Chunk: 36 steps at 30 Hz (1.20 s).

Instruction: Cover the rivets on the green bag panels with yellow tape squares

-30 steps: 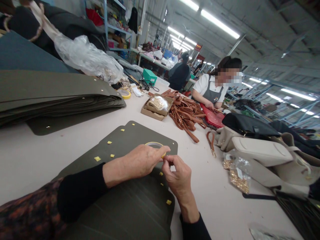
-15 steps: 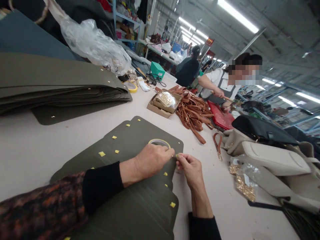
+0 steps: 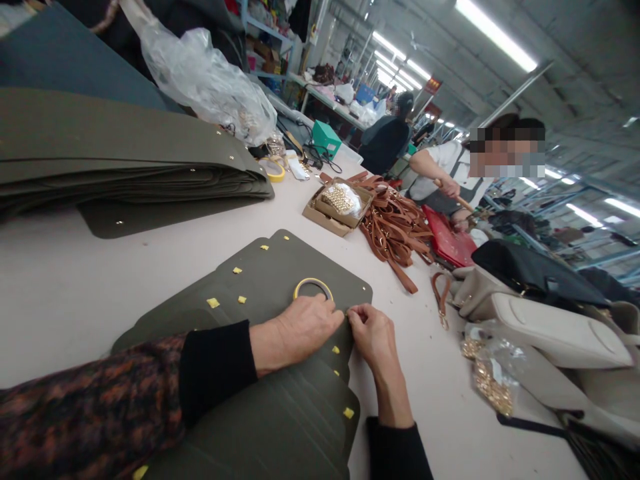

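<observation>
An olive-green flat panel [image 3: 270, 273] with notched edges lies on the table below my hands, dotted with small yellow tape pieces [image 3: 213, 303]. My left hand [image 3: 300, 330] is closed over its upper right part, holding a roll of yellow tape [image 3: 313, 281] whose ring shows beyond the knuckles. At the panel's right edge my right hand [image 3: 373, 333] pinches thumb and forefinger together on a tiny bit of yellow tape, mostly hidden by the fingertips. The two hands' fingertips are close, with a narrow gap between them.
Stacked olive panels [image 3: 150, 177] lie at the left. Further back are another tape roll [image 3: 274, 170], a cardboard box [image 3: 330, 217] of gold hardware and brown straps [image 3: 395, 233]. Pale bags [image 3: 550, 320] and bagged gold parts [image 3: 493, 387] sit right. A co-worker [image 3: 450, 173] holds a wooden-handled tool.
My right hand has moved a little left, its fingertips now at the panel's edge. The tape roll has tilted, showing more of its ring. The whole view has shifted slightly.
</observation>
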### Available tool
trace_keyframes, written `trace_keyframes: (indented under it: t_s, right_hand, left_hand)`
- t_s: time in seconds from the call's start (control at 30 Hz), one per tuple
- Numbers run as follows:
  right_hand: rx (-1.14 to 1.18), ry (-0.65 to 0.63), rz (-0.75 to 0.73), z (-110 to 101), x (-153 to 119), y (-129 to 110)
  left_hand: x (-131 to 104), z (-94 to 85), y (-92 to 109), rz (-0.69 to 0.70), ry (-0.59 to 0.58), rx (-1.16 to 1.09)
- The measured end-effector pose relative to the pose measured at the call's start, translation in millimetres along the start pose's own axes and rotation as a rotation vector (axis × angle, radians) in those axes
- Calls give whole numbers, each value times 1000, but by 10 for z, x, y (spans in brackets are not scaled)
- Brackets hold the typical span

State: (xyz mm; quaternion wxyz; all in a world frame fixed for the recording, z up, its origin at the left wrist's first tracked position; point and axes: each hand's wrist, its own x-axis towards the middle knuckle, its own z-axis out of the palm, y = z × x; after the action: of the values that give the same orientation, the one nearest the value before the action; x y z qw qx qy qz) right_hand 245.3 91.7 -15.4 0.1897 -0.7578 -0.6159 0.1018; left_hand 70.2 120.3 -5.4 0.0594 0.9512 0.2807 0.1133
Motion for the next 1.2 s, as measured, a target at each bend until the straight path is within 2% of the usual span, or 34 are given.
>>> trace_keyframes:
  t_s: [0.13,0.2,0.27,0.33,0.4,0.57,0.63,0.77,0.8,0.83,0.93,1.0,1.2]
  right_hand:
    - [7,112,-34,-33,-54,72]
    - [34,170,-133,-41,-97,133]
    - [35,164,-267,-27,-136,180]
    - [0,127,-340,11,-159,197]
    - [-31,120,-321,63,-160,186]
    - [-60,136,-133,125,-103,110]
    - [-38,78,-88,86,-94,85]
    - [111,-219,-76,-72,-153,60]
    - [172,-250,-81,-111,-175,56]
    - [245,-238,-80,-144,-195,52]
    - [485,-53,-52,-202,-230,29]
    - [573,15,-86,-215,-239,0]
    - [432,120,-384,-185,-249,-101]
  left_hand:
    - [-8,0,-4,6,5,9]
    - [-7,-9,-2,13,4,5]
    - [-5,-13,-2,11,0,1]
    - [-7,-5,-4,-8,2,0]
    - [-14,7,-7,-15,13,-2]
    - [-19,-11,-40,-6,53,-25]
    - [-14,-57,-63,-1,110,-35]
    - [-9,-166,-96,-5,172,-108]
    - [-8,-178,-103,-9,178,-141]
    - [-6,-181,-109,-8,189,-179]
    - [5,-141,-125,20,245,-295]
    - [13,-104,-125,39,279,-351]
    - [17,-36,-109,70,317,-353]
